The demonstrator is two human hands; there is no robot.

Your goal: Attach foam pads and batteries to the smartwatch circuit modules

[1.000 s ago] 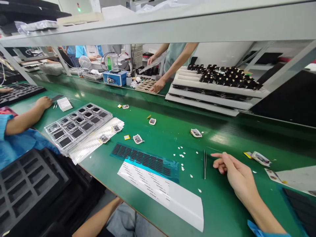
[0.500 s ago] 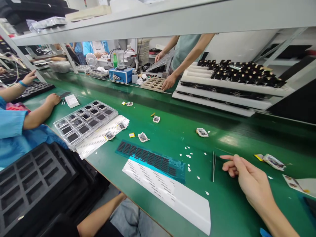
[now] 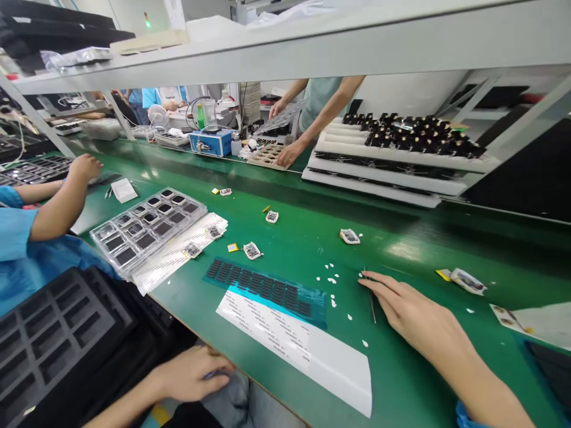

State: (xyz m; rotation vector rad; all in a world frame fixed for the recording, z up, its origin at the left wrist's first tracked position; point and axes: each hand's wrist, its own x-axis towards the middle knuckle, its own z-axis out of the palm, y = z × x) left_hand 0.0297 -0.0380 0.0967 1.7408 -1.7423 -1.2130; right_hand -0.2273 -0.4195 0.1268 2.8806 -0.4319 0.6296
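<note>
My right hand [image 3: 410,309] lies over the green table [image 3: 307,249], its extended fingertips touching the tweezers [image 3: 372,300], which lie on the surface. Beside it are small white bits [image 3: 332,280]. My left hand [image 3: 194,371] is low at the table's front edge, over my lap, with fingers bent; a small dark-blue thing shows at its fingers, too small to name. Between the hands lie a blue sheet with rows of black strips [image 3: 263,288] and a white printed backing sheet [image 3: 298,351]. Small electronic modules [image 3: 350,236] with yellow pieces are spread behind.
A clear tray with dark square parts [image 3: 149,229] stands at left on white paper. Black foam trays [image 3: 53,333] are stacked below left. Another person's arm [image 3: 62,208] is at far left, and a person's hands handle a beige tray [image 3: 267,156] across the table. A shelf [image 3: 285,53] spans above.
My right hand has moved left onto the tweezers, its fingers stretching out. My left hand has come up into view at the table edge. The view has shifted slightly.
</note>
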